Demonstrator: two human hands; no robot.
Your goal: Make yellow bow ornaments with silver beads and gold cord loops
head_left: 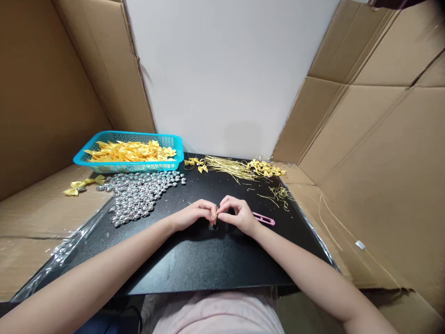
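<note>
Over the middle of the black tabletop [194,264], my left hand [199,214] and my right hand [239,216] meet fingertip to fingertip. Both are closed in a pinch on a small yellow piece [217,214], mostly hidden by the fingers. Something small and dark, perhaps shiny, shows just under the left fingertips; I cannot tell what it is. Partly behind my right hand lies a pink cutter-like tool [267,220]. To the left of my left hand spreads a pile of silver beads [135,195].
A blue basket [128,133] of yellow ribbon bows stands at the back left, with loose bows [78,186] before it. Gold cords [227,167], finished-looking bows [266,168] and cord scraps [281,192] lie at the back right. Cardboard walls [382,139] flank the table.
</note>
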